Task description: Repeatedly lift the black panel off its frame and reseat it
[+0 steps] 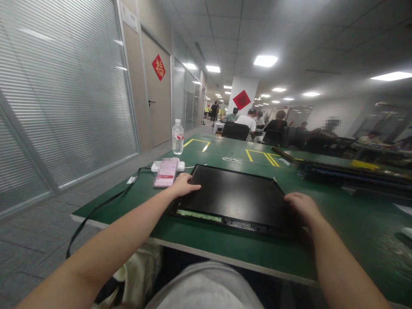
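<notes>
A black LCD screen panel (238, 193) lies flat on the green table in front of me, with a green circuit board strip (199, 215) along its near edge. My left hand (184, 186) grips the panel's left edge, thumb over the dark face and the other fingers at the side. At the opposite edge, my right hand (301, 206) is closed on the rim near the far right corner; its fingertips are partly hidden.
Left of the panel are a phone (165, 172), a white power strip (180, 166) with a black cable (112, 198), and a water bottle (177, 137). Stacked dark panels (341, 171) lie at the right on the green table (206, 238). Several people sit beyond.
</notes>
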`<state>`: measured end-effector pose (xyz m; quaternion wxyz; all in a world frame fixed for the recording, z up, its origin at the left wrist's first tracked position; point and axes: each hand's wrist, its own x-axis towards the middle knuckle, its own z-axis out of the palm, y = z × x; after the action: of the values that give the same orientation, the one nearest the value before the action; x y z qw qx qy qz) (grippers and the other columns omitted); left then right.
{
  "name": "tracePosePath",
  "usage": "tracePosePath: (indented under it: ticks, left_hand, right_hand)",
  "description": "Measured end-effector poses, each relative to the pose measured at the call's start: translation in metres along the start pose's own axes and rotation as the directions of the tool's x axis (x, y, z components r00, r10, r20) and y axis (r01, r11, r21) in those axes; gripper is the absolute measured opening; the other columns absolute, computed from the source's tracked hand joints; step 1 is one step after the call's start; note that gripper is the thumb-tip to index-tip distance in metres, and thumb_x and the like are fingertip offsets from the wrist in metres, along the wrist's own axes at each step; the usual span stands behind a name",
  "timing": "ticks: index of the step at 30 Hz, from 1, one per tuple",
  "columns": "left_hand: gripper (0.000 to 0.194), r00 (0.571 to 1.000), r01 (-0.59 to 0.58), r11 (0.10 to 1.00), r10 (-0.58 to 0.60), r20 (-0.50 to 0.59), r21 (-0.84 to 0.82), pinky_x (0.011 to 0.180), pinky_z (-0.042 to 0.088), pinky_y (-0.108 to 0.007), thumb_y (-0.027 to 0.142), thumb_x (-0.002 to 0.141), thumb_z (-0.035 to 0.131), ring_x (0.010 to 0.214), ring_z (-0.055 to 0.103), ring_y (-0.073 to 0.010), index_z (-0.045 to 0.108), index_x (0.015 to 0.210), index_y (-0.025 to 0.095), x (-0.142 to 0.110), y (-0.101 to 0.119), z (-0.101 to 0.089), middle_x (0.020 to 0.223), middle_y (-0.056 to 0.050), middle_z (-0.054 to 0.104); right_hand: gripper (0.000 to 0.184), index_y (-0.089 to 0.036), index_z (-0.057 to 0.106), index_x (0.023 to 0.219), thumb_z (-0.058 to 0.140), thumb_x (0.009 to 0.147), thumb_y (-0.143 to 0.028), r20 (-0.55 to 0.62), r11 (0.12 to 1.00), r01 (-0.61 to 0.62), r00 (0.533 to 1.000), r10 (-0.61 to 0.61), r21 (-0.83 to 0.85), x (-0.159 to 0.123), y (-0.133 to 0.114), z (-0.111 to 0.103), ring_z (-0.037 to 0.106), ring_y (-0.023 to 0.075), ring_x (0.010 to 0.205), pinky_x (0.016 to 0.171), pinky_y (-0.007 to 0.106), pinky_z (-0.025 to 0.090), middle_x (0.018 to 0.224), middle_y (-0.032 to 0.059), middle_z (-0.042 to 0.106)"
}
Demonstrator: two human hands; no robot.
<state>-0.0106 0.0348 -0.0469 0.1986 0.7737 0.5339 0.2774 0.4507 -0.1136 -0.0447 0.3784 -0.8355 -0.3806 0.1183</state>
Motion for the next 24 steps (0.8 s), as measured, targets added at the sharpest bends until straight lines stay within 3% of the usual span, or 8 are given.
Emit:
tracePosePath:
  ticks: [13, 24]
  left_hand:
    - [0.047, 0.999, -0.027, 0.999, 0.027, 0.02, 0.028, 0.097, 0.048, -0.037, 0.052, 0.069, 0.071, 0.115, 0.059, -0.0335, 0.073, 0.098, 0.016, 0.0003, -0.0002, -0.0011, 0.115, -0.013, 0.067]
    - [0.059, 0.999, 0.022, 0.999, -0.023, 0.035, 0.05, 0.105, 0.043, -0.033, 0.052, 0.069, 0.07, 0.127, 0.054, -0.0331, 0.07, 0.112, 0.012, -0.0006, 0.0013, 0.0008, 0.133, -0.017, 0.059]
  right_hand:
    - [0.022, -0.021, 0.074, 0.075, 0.063, 0.063, -0.036, 0.023, 0.996, -0.023, 1.0, 0.021, 0.082, -0.0095, -0.0079, -0.0023, 0.064, 0.0221, 0.07, 0.066, 0.032, 0.047, 0.075, 0.0072, 0.071]
    - [0.02, -0.021, 0.074, 0.074, 0.063, 0.065, -0.035, 0.012, 0.998, -0.013, 1.0, 0.013, 0.065, -0.0094, -0.0083, -0.0023, 0.065, 0.0238, 0.077, 0.07, 0.034, 0.046, 0.079, 0.0076, 0.073]
